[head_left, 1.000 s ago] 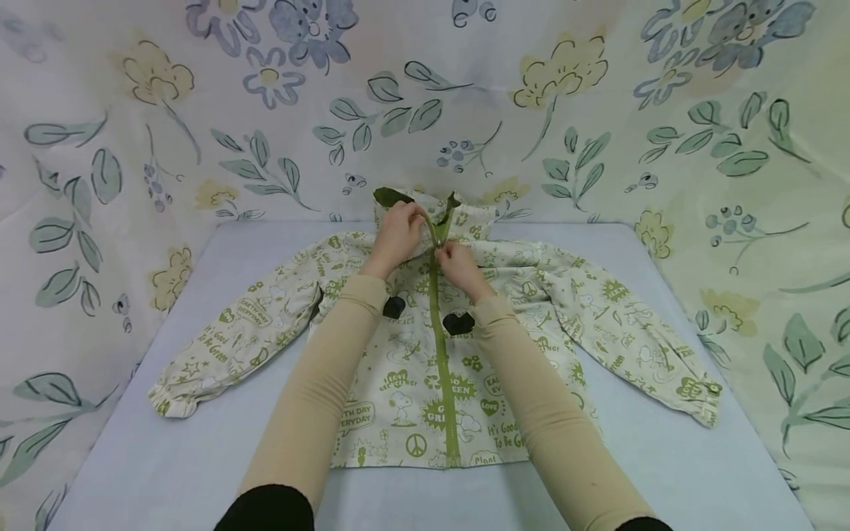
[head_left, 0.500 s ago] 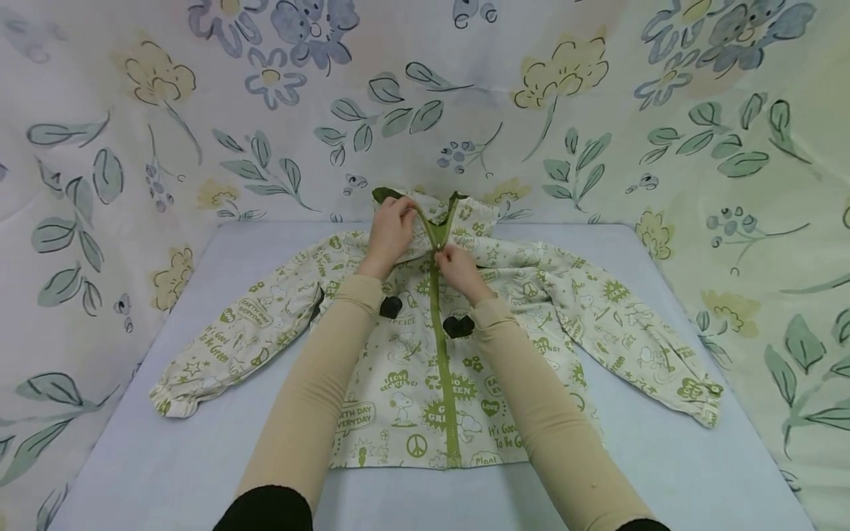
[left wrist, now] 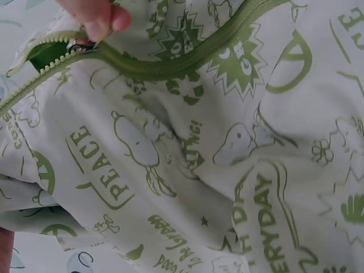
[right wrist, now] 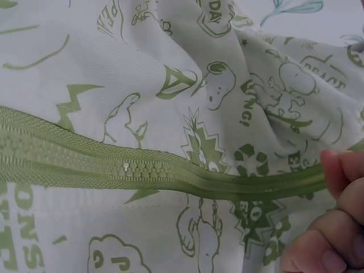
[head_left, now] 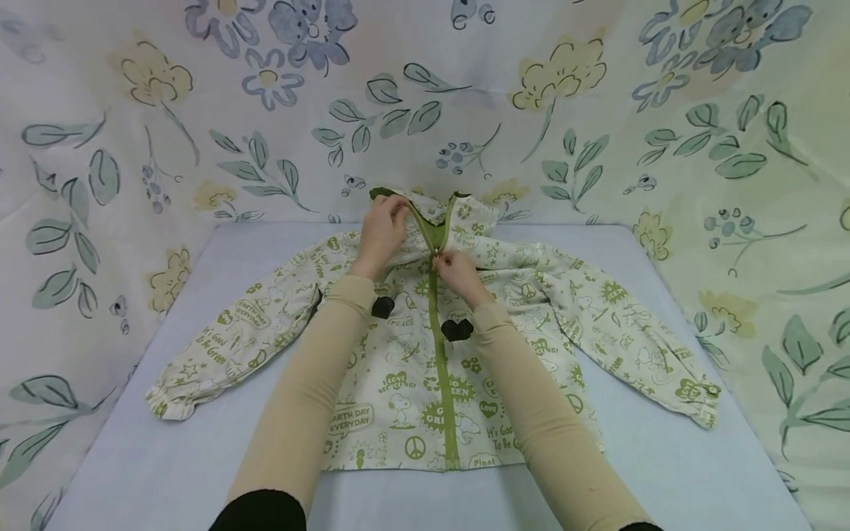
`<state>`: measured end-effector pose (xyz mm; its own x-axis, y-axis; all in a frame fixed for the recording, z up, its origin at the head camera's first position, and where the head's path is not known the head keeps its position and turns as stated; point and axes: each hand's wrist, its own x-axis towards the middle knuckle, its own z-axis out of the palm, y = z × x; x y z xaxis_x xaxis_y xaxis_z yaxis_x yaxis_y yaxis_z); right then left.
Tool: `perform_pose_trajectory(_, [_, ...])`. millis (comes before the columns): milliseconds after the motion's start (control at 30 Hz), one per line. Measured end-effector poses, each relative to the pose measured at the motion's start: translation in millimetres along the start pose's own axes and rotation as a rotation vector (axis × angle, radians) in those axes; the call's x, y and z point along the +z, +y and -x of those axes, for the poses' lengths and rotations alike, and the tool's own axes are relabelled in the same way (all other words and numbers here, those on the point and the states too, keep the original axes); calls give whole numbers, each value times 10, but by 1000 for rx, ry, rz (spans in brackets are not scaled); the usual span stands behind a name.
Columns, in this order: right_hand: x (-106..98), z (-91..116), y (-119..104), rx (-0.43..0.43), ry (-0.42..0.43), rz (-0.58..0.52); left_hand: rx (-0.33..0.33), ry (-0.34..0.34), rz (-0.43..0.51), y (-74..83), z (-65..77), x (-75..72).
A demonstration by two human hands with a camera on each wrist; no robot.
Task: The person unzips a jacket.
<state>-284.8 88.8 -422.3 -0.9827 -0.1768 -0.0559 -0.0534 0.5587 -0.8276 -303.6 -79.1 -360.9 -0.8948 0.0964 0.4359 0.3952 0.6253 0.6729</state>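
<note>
A white jacket point(head_left: 401, 383) with green print and a green front zipper point(head_left: 443, 369) lies spread front side up, its collar point(head_left: 473, 214) parted at the top. My left hand point(head_left: 383, 232) grips the collar's left edge; in the left wrist view only a sliver of that hand point(left wrist: 4, 250) shows. At the base of the opening, my right hand point(head_left: 458, 274) pinches the zipper pull. The left wrist view shows the metal slider point(left wrist: 79, 45) under its fingertips, with parted teeth on one side. The right wrist view shows the right hand's curled fingers point(right wrist: 330, 222) and joined zipper teeth below.
Both jacket sleeves point(head_left: 232, 339) stretch out to the sides on a pale table point(head_left: 664, 472). Two black patches point(head_left: 457, 329) mark the chest. A floral cloth point(head_left: 425, 110) hangs behind and along the sides.
My left hand has shifted slightly left, drawing the collar edge with it, so the opening is wider. My right hand and the slider sit slightly lower on the zipper.
</note>
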Motion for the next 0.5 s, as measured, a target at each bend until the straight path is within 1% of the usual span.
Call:
perform_pose_trajectory(167, [5,0,34,-33,12,31,0,-8,2,-38,-14,-56])
perform_pose_trajectory(400, [25,31,47,21,-12,19,17,-5,-11,-69,-27,-109])
perform_pose_trajectory(500, [29,35,47,17,-11,9,12,-6,-7,-77,-27,-113])
